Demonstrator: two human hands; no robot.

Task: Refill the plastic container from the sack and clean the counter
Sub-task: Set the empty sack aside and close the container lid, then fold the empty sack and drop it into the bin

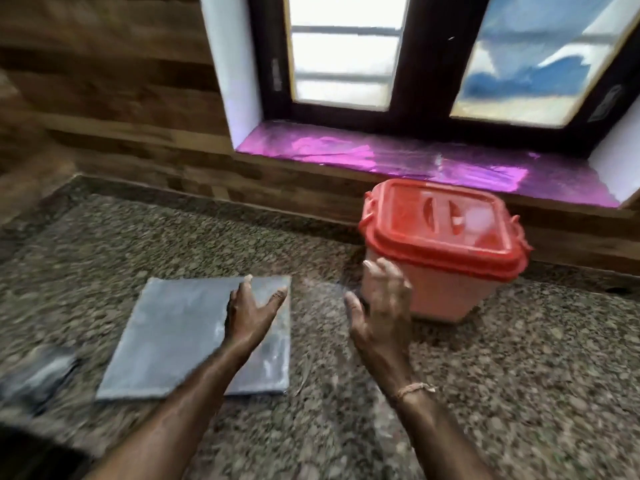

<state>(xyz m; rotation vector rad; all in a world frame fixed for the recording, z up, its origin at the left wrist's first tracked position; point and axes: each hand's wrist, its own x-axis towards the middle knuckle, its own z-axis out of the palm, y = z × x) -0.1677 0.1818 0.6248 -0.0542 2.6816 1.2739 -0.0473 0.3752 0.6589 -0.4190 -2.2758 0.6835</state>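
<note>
Head view, motion blur across most of the frame.

Desk (519, 393): speckled brown-grey granite, running back to a wood-panelled wall.

Plastic container (440, 278): pale pink translucent body, red lid (443, 226) seated on top with side clips. It stands upright at the back right of the desk, close to the wall and just below the window sill. Contents not readable through the lid; a whitish patch shows there, possibly glare.

Window sill (398, 161): covered in shiny magenta foil. Dark-framed window (346, 53) above it, panes bright.

Grey slab (180, 334): flat, roughly square, lying on the desk left of centre, well apart from the container. Surface smudged with pale marks.

Left hand (249, 317): empty, fingers spread, palm turned inward, above the slab's right portion. Whether it touches the slab, cannot tell.

Right hand (381, 306): empty, fingers extended and loosely spread, palm facing left, just beside the container's near left corner. It overlaps that corner in view; contact uncertain because of blur. A thin thread band (412, 389) circles the right wrist.

The hands face each other with bare desk between them.

Dark blurred object (38, 372) at the left edge of the desk, not identifiable.
</note>
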